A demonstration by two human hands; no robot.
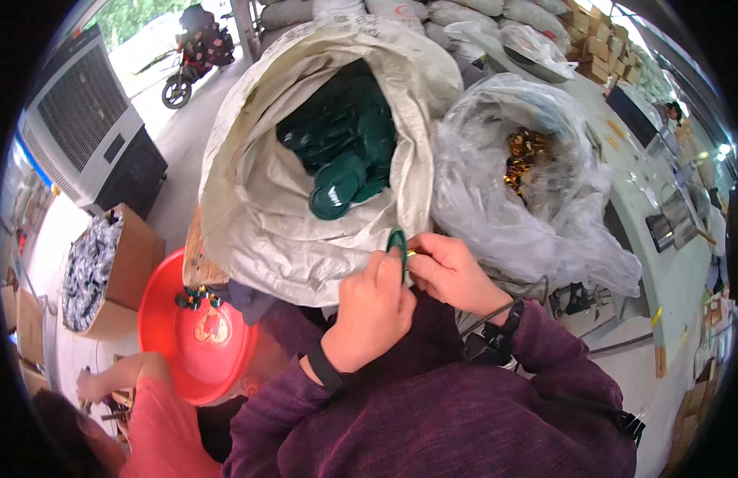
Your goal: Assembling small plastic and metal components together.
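Purple sleeves and shirtfront (pixel 449 406) fill the foreground as I work at the mouth of a white woven sack (pixel 233 199). My left hand (pixel 373 307) pinches a glossy green disc (pixel 397 240) between thumb and fingers, upright and seen almost edge-on, over the sack's near lip; whether it touches the cloth, I cannot tell. My right hand (pixel 445 269) closes thumb and forefinger on a small gold piece (pixel 412 252) — mostly hidden by my fingertips — right beside the disc. More green discs (pixel 337 183) lie heaped inside the sack, and a clear plastic bag (pixel 469 183) to the right holds shiny gold scraps (pixel 526 155). I judge the disc light, thin and fairly stiff, its polished face likely slippery and easily scuffed, so the rim is the place to grip — a fingertip pinch, no squeeze. The gold piece looks flimsy, best held lightly by one edge.
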